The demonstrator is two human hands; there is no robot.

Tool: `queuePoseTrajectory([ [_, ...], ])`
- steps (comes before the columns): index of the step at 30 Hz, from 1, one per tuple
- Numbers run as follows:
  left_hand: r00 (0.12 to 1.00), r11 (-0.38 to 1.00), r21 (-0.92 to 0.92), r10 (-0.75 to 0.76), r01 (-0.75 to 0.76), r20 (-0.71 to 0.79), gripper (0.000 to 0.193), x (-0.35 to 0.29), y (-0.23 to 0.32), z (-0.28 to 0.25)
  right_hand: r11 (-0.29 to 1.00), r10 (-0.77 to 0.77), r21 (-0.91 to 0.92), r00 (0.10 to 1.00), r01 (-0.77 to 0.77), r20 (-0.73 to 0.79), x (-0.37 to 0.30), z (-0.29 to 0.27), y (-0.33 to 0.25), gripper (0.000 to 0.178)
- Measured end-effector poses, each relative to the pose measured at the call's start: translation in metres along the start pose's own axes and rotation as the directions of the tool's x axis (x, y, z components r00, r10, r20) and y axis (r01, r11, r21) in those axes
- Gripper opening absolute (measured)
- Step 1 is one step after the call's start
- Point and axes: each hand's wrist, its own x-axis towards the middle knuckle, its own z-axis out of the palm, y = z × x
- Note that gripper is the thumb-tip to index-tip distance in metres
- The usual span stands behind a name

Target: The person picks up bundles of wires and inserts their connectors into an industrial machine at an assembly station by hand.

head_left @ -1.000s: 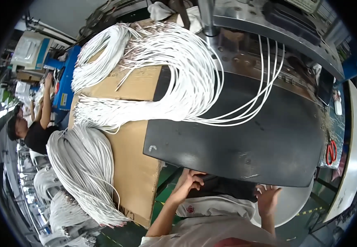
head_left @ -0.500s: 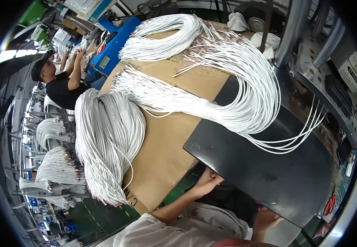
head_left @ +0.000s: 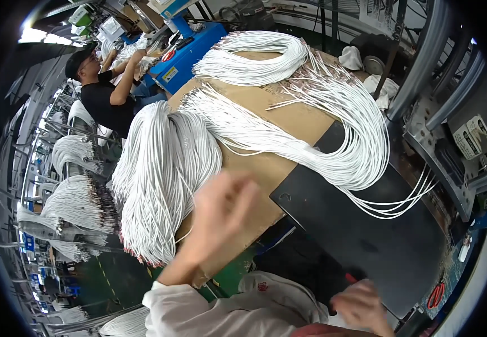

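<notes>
My left hand (head_left: 218, 208) is raised over the near edge of the cardboard (head_left: 249, 182), smeared by motion, with its fingers seemingly bent. Just left of it a thick bundle of white cables (head_left: 165, 174) lies folded over the table's left side. My right hand (head_left: 364, 306) is low at the near edge of the black board (head_left: 367, 241), its fingers curled. A small red piece (head_left: 350, 277) shows by its fingertips; what it belongs to is hidden. A second white cable bundle (head_left: 361, 151) bends in a U across cardboard and board, several strands straying right.
Farther back lies a looped cable bundle (head_left: 238, 67). Metal posts and a machine frame (head_left: 440, 151) border the right side, near red-handled scissors (head_left: 436, 295). At the far left a co-worker (head_left: 103, 101) sits by a blue machine (head_left: 190, 62). More cables hang from racks (head_left: 75, 196) at left.
My left hand has risen from beneath the board's near edge to above the cardboard. My right hand has come out more into view. The whole view has shifted slightly.
</notes>
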Motion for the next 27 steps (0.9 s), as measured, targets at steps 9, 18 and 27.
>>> queuePoseTrajectory([
  [9, 0.938, 0.519, 0.795, -0.301, 0.313, -0.172, 0.044, 0.070, -0.013, -0.144, 0.873, 0.056, -0.421, 0.909, -0.245, -0.413, 0.004, -0.059, 0.045, 0.025],
  [18, 0.612, 0.818, -0.561, -0.510, 0.127, -0.605, 0.025, -0.016, -0.099, -0.453, 0.919, 0.132, -0.307, 0.926, -0.248, -0.355, -0.008, -0.055, 0.018, 0.028],
  [27, 0.799, 0.794, -0.607, -0.336, -0.046, -0.500, 0.027, -0.060, 0.060, -0.539, 0.905, 0.188, -0.314, 0.932, -0.287, -0.311, -0.012, -0.039, 0.011, 0.022],
])
